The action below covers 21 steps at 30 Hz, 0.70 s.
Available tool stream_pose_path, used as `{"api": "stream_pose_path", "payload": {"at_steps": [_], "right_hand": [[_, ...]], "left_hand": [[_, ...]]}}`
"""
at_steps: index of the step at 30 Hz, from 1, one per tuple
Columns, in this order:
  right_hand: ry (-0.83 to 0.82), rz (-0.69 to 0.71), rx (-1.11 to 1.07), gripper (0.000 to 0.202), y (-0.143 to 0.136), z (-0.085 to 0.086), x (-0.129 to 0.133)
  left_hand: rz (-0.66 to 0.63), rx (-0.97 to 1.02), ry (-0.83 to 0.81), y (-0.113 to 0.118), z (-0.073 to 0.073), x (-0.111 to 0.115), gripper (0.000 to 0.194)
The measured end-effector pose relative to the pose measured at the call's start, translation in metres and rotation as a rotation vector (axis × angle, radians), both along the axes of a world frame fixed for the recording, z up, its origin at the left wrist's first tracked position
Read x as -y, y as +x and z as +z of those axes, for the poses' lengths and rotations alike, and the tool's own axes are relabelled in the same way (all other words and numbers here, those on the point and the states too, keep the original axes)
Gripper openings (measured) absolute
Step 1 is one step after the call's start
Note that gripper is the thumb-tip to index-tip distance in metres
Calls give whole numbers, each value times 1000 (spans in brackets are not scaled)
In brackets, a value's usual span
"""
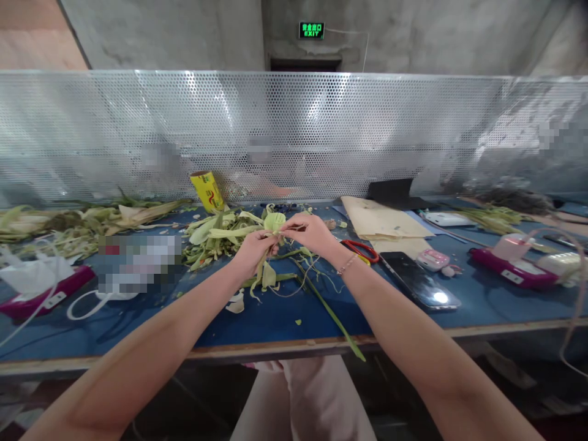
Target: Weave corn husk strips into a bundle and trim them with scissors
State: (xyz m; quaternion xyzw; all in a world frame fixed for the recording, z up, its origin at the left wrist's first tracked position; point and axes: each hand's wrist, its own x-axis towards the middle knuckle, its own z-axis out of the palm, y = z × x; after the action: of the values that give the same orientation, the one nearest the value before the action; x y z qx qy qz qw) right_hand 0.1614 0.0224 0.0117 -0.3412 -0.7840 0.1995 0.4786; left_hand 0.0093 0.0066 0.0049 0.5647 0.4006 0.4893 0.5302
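Left hand (258,250): your thumb and fingers are pinched narrow on the lower part of the gathered husk.
Right hand (312,231): also pinched narrow, on the same piece from the other side; your 2 hands meet there.
Corn-husk bundle (274,222): held above the desk (275,324), its pale green rounded top clear of your grip, leafy ends hanging below.
Done: the top looks gathered and shaped, so I judge this piece partway along.
Left: the lower ends hang loose; whether anything binds the middle I cannot tell, as your grip hides it.
Husk heap (215,236): loose and unshaped, just beyond your left hand.
Green leaf strip (337,321): lying loose, 1 end past the desk's near edge.
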Motion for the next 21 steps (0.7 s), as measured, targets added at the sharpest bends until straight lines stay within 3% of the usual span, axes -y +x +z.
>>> {"api": "stream_pose_path", "payload": {"at_steps": [8, 11, 16, 18, 21], "right_hand": [[24, -64, -64, 7, 0, -1, -1], [32, -148, 37, 8, -2, -6, -3], [-107, -193, 58, 9, -4, -15, -12], [-133, -184, 17, 7, -2, -12, -14], [-53, -262, -192, 16, 1, 8, 0]], "left_hand": [[46, 184, -104, -1, 1, -6, 14], [8, 234, -169, 0, 3, -6, 8], [-91, 299, -241, 1, 7, -2, 5], [-90, 312, -227, 1, 6, -3, 9], [-51, 340, -176, 0, 3, -7, 14]]}}
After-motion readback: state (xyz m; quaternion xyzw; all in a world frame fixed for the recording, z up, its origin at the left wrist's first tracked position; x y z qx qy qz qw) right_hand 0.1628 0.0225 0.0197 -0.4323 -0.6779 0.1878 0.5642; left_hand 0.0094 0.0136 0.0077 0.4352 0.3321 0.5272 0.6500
